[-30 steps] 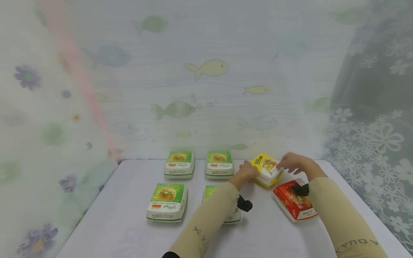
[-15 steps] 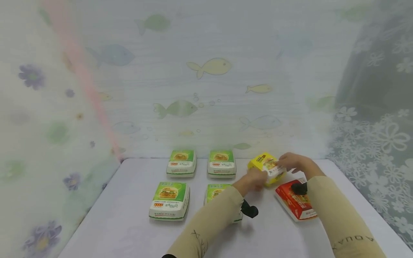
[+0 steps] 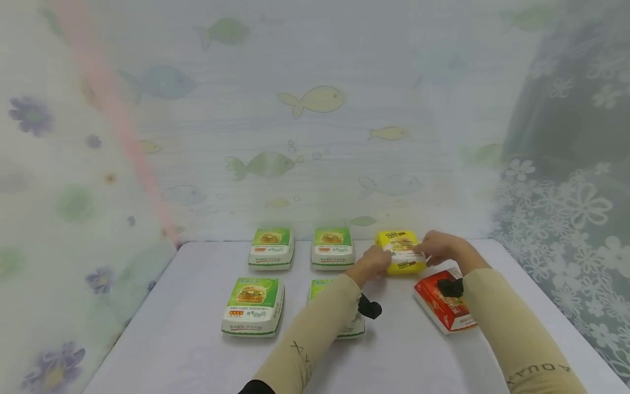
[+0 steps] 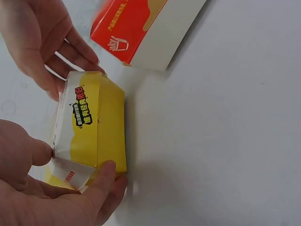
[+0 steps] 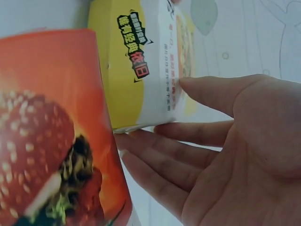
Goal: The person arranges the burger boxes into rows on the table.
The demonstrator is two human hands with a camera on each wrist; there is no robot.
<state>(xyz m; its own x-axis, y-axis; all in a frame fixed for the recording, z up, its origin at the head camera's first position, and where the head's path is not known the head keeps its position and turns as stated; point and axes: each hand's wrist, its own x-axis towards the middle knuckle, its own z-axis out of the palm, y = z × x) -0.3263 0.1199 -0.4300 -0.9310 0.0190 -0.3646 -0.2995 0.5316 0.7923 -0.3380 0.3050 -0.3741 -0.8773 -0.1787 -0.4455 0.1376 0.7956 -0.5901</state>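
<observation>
A yellow-and-white burger box [image 3: 401,251] lies at the back right of the table, its front roughly level with the back row. My left hand [image 3: 371,265] grips its left end; in the left wrist view the thumb is at the top edge and the fingers are against the yellow side [image 4: 111,127]. My right hand [image 3: 445,249] holds the other end. In the right wrist view the right thumb touches the top edge and the fingers lie along the end wall. A red burger box [image 3: 443,301] sits at an angle just in front, partly behind my right sleeve.
Two green-and-white burger boxes [image 3: 270,249] stand along the back, left of the yellow one. Another green box [image 3: 253,306] is at front left. One more green box [image 3: 320,285] is mostly covered by my left forearm. A patterned curtain [image 3: 315,180] hangs behind the white table [image 3: 187,350].
The yellow burger box has turned from a slant to nearly square with the back row. My left hand shifted from its front corner to its left end. The right hand stays at its right end.
</observation>
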